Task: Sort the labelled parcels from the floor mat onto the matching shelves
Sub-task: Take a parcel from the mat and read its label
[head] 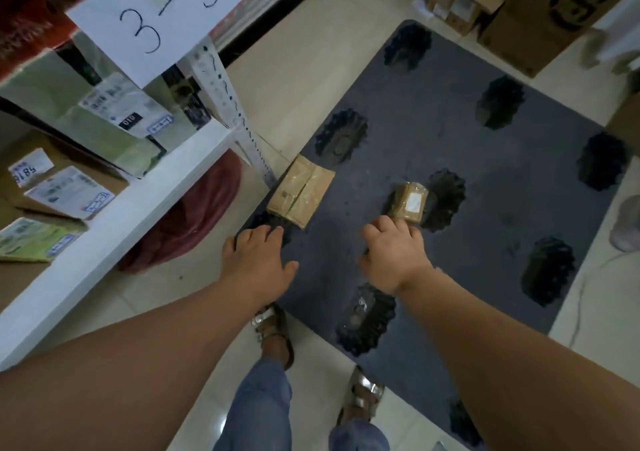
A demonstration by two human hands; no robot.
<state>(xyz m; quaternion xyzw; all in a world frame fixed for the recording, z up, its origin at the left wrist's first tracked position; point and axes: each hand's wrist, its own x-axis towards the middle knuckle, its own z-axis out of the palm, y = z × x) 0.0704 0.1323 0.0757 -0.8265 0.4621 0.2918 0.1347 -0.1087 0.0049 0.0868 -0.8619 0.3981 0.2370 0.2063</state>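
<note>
- Head view looked down past jeans and sandalled feet (360,398) at a tiled floor.
- Left hand (258,260) reached forward, fingers loosely spread, gripping nothing, just short of a flat tan parcel (300,192).
- Right hand (394,253) hung loosely curled and empty, its fingers just at a small brown parcel (408,203) with a white label; whether they touched was unclear.
- Both parcels lay on the dark grey floor mat (485,191).
- White shelves (114,208) at left held labelled boxes below a "3-3" sign (156,17).
</note>
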